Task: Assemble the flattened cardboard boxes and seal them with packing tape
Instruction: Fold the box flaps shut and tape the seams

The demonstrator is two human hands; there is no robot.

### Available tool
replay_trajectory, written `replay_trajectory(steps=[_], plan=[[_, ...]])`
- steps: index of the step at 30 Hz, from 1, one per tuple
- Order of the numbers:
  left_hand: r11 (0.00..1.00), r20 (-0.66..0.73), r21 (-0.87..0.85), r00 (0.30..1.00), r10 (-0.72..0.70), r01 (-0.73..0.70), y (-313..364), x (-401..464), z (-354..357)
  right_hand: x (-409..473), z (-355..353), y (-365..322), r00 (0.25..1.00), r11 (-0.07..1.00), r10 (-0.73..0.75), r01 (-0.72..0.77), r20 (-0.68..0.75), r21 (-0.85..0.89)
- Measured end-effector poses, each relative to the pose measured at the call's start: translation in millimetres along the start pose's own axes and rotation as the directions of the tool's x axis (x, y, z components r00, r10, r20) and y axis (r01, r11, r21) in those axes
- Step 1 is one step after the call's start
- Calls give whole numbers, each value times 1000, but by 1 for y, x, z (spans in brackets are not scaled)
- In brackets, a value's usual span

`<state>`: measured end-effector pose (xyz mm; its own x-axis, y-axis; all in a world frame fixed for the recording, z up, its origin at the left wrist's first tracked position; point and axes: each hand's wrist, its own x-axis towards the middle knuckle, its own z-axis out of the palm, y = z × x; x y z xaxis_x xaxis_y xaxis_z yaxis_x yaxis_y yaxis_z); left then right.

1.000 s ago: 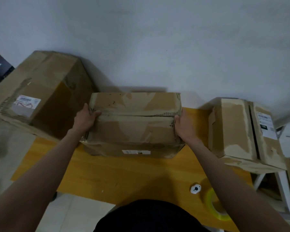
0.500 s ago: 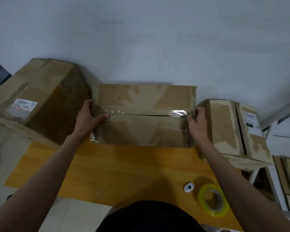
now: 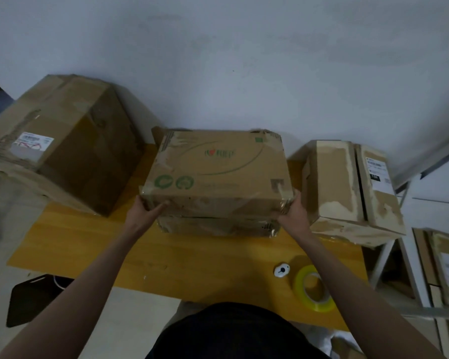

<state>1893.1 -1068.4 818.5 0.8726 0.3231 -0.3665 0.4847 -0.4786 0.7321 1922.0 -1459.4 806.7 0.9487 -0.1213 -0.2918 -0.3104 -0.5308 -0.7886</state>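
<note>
Cardboard box (image 3: 218,174) gripped between left hand (image 3: 145,213) and right hand (image 3: 294,212).

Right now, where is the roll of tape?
In the head view the yellow tape roll lies on the wooden table at the near right, beside a small white disc and under the right forearm.

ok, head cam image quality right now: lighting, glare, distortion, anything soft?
Head view: dim and flat, colours muted; the brown cardboard box with green print, held by the left hand and right hand, is slightly soft. Glare only on clear tape at its near right corner. Wide-angle bending shows at the edges. The yellow-green tape roll casts a faint shadow on the orange wooden table.
</note>
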Motion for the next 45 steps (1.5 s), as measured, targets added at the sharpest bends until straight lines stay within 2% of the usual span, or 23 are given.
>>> replay_trajectory(steps=[5,8,11,14,17,20,24,27,33,38,40,45], plan=[[1000,63,-26,998,-1,2,-13,-10,-4,-10,0,22,988,995,50,-63,147,83],[999,55,32,998,-24,22,-16,-8,-10,-9,-9,28,973,992,56,-80,225,99],[995,51,102,999,13,-18,-12,1,-14,-4,-17,26,965,986,37,-77,258,147],[979,57,195,997,47,-58,1,17,-22,8,-19,10,983,989,16,-43,181,144],[957,95,270,992,88,-111,25,38,-30,35,-17,-14,998,998,-47,45,49,35],[925,122,336,982,146,-179,56,64,-33,66,-14,-46,995,992,-96,97,11,-79],[886,142,400,971,194,-235,98,98,-33,107,-10,-82,995,978,-96,92,-13,-186],[854,161,428,955,249,-295,117,123,-30,133,-6,-97,996,981,-61,50,-58,-188],[859,188,481,977,96,-177,124,177,-32,166,-2,-108,994,986,75,-86,-85,-142],[946,267,300,963,43,-125,127,208,-29,177,6,-113,987,982,144,-152,-75,-109],[960,261,261,965,27,-97,126,210,-27,175,9,-110,985,981,150,-158,-81,-109],[950,228,294,973,37,-105,122,199,-25,154,11,-95,981,982,119,-138,-152,-127]])
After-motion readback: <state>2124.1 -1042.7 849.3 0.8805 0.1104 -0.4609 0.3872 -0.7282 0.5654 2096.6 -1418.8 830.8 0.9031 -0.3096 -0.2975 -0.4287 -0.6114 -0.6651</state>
